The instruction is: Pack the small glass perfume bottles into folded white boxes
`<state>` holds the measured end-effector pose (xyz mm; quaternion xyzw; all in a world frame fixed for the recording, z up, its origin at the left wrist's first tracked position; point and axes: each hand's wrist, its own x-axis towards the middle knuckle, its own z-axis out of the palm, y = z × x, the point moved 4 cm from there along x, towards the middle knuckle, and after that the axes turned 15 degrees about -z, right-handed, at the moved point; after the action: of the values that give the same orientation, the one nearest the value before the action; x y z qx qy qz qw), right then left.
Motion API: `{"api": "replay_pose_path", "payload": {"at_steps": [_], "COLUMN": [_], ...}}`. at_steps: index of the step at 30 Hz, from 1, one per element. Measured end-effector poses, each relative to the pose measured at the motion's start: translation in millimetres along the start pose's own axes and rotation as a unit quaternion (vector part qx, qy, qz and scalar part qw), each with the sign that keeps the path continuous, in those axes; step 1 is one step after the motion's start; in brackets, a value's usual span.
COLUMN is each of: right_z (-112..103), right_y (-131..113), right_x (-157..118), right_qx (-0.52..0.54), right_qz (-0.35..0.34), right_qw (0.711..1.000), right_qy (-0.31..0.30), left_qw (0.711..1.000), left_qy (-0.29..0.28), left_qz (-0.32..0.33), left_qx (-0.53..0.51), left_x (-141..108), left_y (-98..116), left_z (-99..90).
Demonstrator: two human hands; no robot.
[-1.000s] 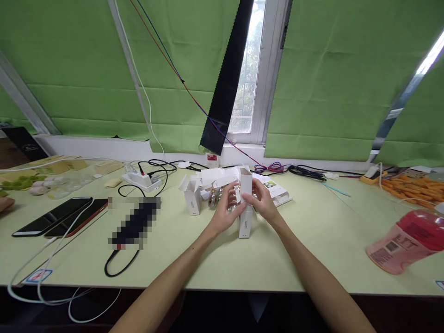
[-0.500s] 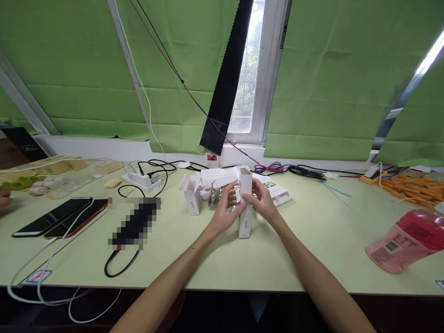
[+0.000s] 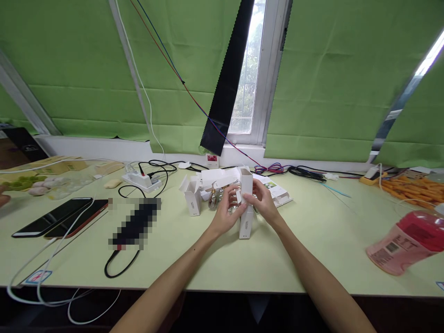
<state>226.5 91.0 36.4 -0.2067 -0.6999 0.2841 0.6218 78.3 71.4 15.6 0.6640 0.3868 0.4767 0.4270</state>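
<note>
A tall, narrow white cardboard box (image 3: 246,224) stands upright on the table in front of me, with its top end open. My left hand (image 3: 227,212) grips its left side, fingers curled near a small side flap. From the right, my right hand (image 3: 264,203) holds the same box, thumb pressed on the front face. Behind my hands lie several clear glass-like bottles (image 3: 212,199), partly hidden by my fingers. A second white box (image 3: 193,201) stands to the left with its top flaps spread.
White cartons (image 3: 211,176) are heaped behind. On the left are phones (image 3: 52,217), a power strip (image 3: 142,179) and cables; another person's hand (image 3: 3,198) shows at the edge. A pink bottle (image 3: 398,243) and orange pieces (image 3: 409,187) are on the right.
My hands and the box stay in nearly the same place. At the left edge, the other person's hand has shifted slightly.
</note>
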Motion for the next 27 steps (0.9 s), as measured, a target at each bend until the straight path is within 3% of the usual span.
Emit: {"api": "replay_pose_path", "payload": {"at_steps": [27], "right_z": [0.5], "right_y": [-1.1], "right_x": [0.4], "right_qx": [0.003], "right_qz": [-0.012], "right_qw": [1.0], "right_qy": [0.013], "left_qw": [1.0], "left_qy": [0.023], "left_qz": [0.009], "left_qx": [0.006], "left_x": [-3.5], "left_y": [-7.2], "left_z": [1.3]}}
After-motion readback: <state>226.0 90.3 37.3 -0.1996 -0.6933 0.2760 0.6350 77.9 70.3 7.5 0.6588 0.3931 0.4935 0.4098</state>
